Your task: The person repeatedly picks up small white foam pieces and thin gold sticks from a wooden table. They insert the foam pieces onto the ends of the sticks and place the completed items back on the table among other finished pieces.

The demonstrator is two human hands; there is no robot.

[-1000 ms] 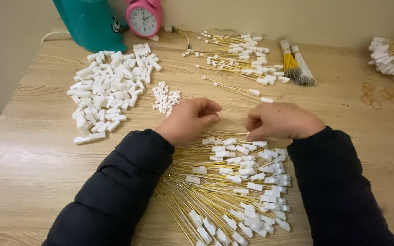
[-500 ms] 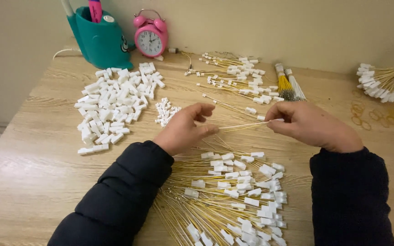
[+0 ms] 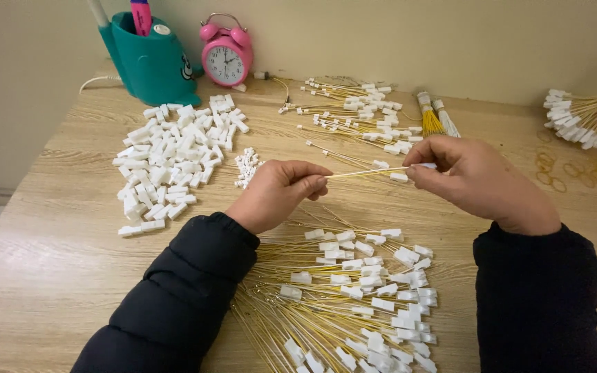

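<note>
Both hands rose off fanned wire pile (image 3: pixel 340 304) since a second ago. Left hand (image 3: pixel 278 193) and right hand (image 3: pixel 471 173) each pinched shut on one yellow wire (image 3: pixel 364 172), stretched level between them above wooden desk (image 3: pixel 57 262). Meant single piece was picked out; loose white connectors (image 3: pixel 171 162) lay untouched, left.

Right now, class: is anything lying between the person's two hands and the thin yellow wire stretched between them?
Nothing visible does. The left hand pinches one end of the yellow wire and the right hand pinches the other end, so both already touch it. The wire spans the open gap above the wooden table.
</note>
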